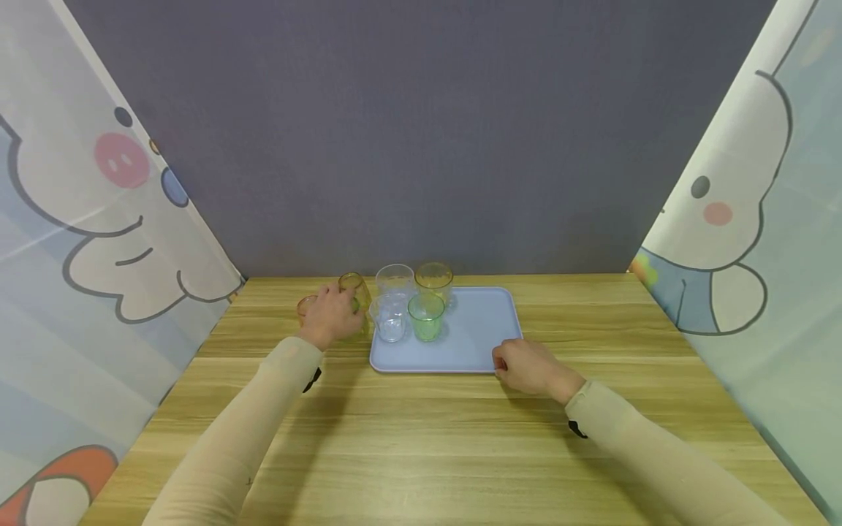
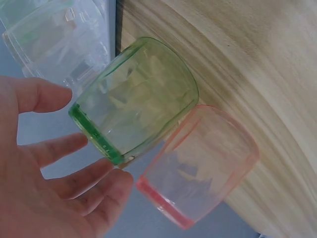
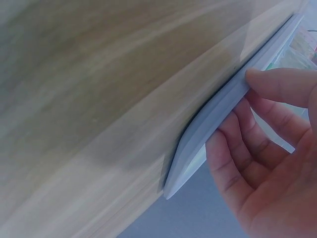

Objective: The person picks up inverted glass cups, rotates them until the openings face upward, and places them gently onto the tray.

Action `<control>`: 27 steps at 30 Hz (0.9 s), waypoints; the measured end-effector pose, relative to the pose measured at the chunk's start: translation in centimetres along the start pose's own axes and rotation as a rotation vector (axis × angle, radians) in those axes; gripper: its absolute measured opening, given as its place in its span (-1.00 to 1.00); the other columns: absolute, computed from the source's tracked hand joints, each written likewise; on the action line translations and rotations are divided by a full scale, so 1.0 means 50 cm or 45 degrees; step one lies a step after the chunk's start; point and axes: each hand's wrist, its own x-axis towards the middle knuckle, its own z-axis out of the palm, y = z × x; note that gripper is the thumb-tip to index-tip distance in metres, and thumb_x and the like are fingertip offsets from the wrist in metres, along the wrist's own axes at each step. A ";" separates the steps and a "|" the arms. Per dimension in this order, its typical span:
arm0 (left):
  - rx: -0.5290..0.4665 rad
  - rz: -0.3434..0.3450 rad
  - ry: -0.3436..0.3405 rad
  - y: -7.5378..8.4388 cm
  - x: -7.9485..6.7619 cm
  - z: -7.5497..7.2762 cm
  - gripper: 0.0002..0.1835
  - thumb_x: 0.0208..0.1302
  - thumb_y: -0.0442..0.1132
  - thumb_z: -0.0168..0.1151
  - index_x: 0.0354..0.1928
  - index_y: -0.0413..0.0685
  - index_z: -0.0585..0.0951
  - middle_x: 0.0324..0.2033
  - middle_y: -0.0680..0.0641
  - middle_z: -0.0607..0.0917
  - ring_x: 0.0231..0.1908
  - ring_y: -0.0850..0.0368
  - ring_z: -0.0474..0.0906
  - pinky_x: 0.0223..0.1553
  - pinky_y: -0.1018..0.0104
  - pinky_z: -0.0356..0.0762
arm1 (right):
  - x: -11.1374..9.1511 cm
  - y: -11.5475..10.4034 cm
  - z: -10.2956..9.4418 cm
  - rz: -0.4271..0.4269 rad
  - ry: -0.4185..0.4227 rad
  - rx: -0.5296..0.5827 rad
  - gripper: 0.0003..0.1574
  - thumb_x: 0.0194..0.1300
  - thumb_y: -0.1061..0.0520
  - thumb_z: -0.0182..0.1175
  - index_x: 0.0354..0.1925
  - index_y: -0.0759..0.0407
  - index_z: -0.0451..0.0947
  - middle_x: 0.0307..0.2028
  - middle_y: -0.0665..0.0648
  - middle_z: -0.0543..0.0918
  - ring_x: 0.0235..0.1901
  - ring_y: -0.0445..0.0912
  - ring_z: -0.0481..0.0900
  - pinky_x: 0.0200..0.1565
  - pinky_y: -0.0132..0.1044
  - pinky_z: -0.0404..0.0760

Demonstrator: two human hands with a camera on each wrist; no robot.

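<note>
My left hand (image 1: pixel 332 314) reaches over the glasses left of the tray. In the left wrist view, its thumb and spread fingers are right at the thick base of a green glass (image 2: pixel 136 101), which stands upside down. A pink-orange glass (image 2: pixel 200 166), also base up, stands close beside it. My right hand (image 1: pixel 529 364) holds the right front corner of the pale blue tray (image 1: pixel 483 321), thumb against the rim and fingers curled at the edge. Upright on the tray's left half are two clear glasses (image 1: pixel 389 326), a light green glass (image 1: pixel 426 321) and an amber glass (image 1: pixel 434 275).
The wooden table (image 1: pixel 421 438) runs back to a dark grey panel (image 1: pixel 421 146). Curtains with cartoon figures (image 1: pixel 79 183) hang along both sides. The glasses stand close together, with the tray's left edge between the two groups.
</note>
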 end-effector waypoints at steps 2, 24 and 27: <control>-0.008 -0.004 -0.017 -0.002 0.000 0.001 -0.37 0.36 -0.04 0.09 0.39 -0.24 0.44 0.27 -0.48 0.40 0.26 -0.46 0.32 0.14 -0.44 0.34 | 0.000 -0.001 0.000 0.002 -0.002 -0.001 -0.76 0.28 0.21 0.37 -0.48 -0.01 0.56 -0.49 -0.12 0.55 -0.51 -0.21 0.42 -0.46 -0.26 0.46; -0.125 -0.018 -0.064 0.001 0.005 0.001 -0.37 0.30 -0.13 0.07 0.39 -0.26 0.41 0.28 -0.51 0.36 0.29 -0.49 0.29 0.21 -0.41 0.31 | 0.001 -0.001 0.000 0.016 0.008 -0.020 -0.76 0.29 0.20 0.37 -0.48 -0.02 0.57 -0.49 -0.12 0.55 -0.50 -0.22 0.43 -0.47 -0.26 0.46; -0.138 -0.014 -0.111 0.001 0.009 -0.004 -0.36 0.31 -0.11 0.07 0.40 -0.24 0.40 0.31 -0.52 0.33 0.32 -0.51 0.23 0.23 -0.44 0.26 | 0.002 -0.001 0.000 0.018 0.008 -0.017 -0.76 0.29 0.19 0.37 -0.48 -0.02 0.57 -0.49 -0.12 0.55 -0.50 -0.22 0.43 -0.47 -0.25 0.46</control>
